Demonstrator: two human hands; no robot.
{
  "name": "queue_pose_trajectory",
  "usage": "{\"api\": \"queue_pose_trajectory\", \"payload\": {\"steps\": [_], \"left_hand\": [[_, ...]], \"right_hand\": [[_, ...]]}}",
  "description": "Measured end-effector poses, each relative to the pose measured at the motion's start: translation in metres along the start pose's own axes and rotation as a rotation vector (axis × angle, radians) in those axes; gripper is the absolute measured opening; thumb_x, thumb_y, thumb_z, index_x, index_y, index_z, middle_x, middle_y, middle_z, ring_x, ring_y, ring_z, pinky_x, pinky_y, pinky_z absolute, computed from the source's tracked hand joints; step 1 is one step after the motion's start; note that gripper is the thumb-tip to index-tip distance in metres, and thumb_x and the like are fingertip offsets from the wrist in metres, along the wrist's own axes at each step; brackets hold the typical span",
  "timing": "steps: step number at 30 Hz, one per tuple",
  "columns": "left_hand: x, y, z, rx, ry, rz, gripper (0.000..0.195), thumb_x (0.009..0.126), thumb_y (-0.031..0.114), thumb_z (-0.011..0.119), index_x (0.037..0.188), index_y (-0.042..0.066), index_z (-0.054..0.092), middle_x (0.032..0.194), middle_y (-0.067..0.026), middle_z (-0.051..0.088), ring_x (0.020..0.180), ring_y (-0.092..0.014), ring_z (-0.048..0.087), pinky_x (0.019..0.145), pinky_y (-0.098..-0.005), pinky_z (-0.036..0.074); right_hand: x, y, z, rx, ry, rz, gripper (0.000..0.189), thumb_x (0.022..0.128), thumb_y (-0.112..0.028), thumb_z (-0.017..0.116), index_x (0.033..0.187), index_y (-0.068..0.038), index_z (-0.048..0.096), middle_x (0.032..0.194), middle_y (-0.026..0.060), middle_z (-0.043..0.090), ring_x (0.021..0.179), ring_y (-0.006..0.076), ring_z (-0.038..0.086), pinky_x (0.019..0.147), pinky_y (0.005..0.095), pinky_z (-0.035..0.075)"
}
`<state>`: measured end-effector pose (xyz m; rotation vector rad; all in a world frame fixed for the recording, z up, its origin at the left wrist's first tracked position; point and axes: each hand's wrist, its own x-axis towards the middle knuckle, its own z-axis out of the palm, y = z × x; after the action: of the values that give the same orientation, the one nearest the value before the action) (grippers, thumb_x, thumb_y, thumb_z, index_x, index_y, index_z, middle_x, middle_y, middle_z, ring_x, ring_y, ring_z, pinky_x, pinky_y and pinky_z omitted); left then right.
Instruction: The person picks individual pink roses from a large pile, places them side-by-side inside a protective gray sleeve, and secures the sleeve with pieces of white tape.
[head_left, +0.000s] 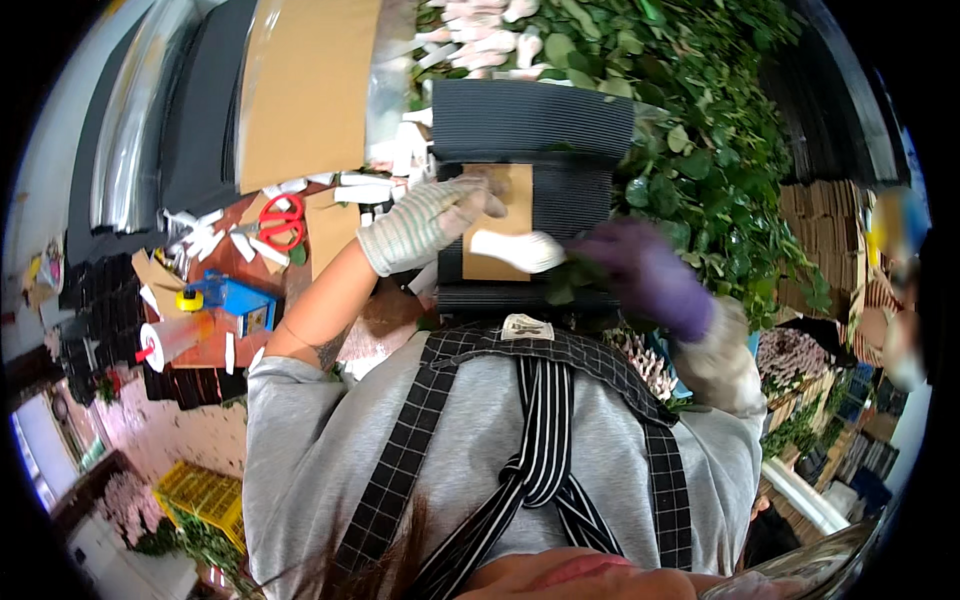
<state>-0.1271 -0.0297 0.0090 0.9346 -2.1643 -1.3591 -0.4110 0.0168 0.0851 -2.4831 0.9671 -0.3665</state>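
Black corrugated sheets (532, 120) lie before me, with a brown cardboard piece (499, 259) on them. A rose bud in a white sleeve (517, 250) lies over the cardboard. My left hand (442, 217), in a striped knit glove, rests at the cardboard's upper left; whether it grips anything is unclear. My right hand (649, 274), in a purple glove, is blurred at the bud's right end, beside green leaves (574, 277); its fingers seem closed around the stem, partly hidden. More sleeved pale buds (480, 37) lie beyond the sheets.
Leafy stems (705, 150) heap at the right. Red-handled scissors (281, 222), a blue tape dispenser (247, 300) and a plastic cup (176, 341) stand or lie at the left. A large cardboard sheet (307, 90) lies upper left. Part of another person (900, 322) shows far right.
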Motion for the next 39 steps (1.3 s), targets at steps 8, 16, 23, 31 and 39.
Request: {"api": "queue_pose_trajectory", "payload": {"steps": [8, 16, 23, 31, 39], "left_hand": [[-0.008, -0.008, 0.009, 0.413, -0.094, 0.183, 0.036, 0.084, 0.041, 0.055, 0.089, 0.008, 0.068, 0.13, -0.0144, 0.051, 0.135, -0.034, 0.029, 0.109, -0.0536, 0.012], [-0.026, -0.003, 0.013, 0.406, -0.163, 0.291, 0.028, 0.068, 0.03, 0.067, 0.086, 0.008, 0.064, 0.113, -0.0085, 0.051, 0.114, -0.03, 0.041, 0.095, -0.0438, 0.034], [-0.029, -0.007, -0.029, 0.561, -0.46, 0.131, 0.024, 0.071, 0.028, 0.063, 0.083, 0.008, 0.063, 0.094, -0.01, 0.054, 0.093, -0.027, 0.052, 0.079, -0.0395, 0.044], [-0.035, 0.035, -0.059, 0.402, -0.018, 0.123, 0.033, 0.073, 0.033, 0.068, 0.097, 0.01, 0.065, 0.105, -0.0117, 0.06, 0.105, -0.032, 0.053, 0.093, -0.0445, 0.04], [-0.008, 0.004, 0.034, 0.468, -0.155, 0.231, 0.025, 0.076, 0.038, 0.064, 0.096, 0.023, 0.069, 0.119, -0.0055, 0.056, 0.13, -0.035, 0.034, 0.107, -0.0526, 0.023]], "right_hand": [[0.044, 0.01, 0.027, 0.039, -0.491, 0.039, 0.031, 0.072, -0.015, 0.06, 0.103, -0.01, 0.062, 0.083, 0.0119, 0.062, 0.079, 0.0304, 0.061, 0.071, 0.041, 0.048], [0.019, 0.032, 0.071, 0.126, -0.23, -0.049, 0.031, 0.065, -0.002, 0.059, 0.096, -0.007, 0.065, 0.079, 0.0131, 0.061, 0.074, 0.0327, 0.06, 0.065, 0.0418, 0.049], [0.013, 0.049, 0.086, 0.244, -0.221, -0.038, 0.034, 0.067, 0.002, 0.058, 0.098, -0.008, 0.066, 0.078, 0.0127, 0.061, 0.072, 0.0315, 0.06, 0.063, 0.0403, 0.048], [0.045, 0.019, 0.043, 0.28, -0.454, 0.066, 0.028, 0.068, -0.004, 0.061, 0.095, -0.008, 0.067, 0.081, 0.014, 0.062, 0.075, 0.0312, 0.061, 0.065, 0.039, 0.049], [0.024, 0.033, 0.045, 0.232, -0.564, 0.038, 0.024, 0.079, -0.015, 0.063, 0.101, -0.006, 0.065, 0.092, 0.0149, 0.064, 0.084, 0.0297, 0.062, 0.077, 0.0385, 0.049]]}}
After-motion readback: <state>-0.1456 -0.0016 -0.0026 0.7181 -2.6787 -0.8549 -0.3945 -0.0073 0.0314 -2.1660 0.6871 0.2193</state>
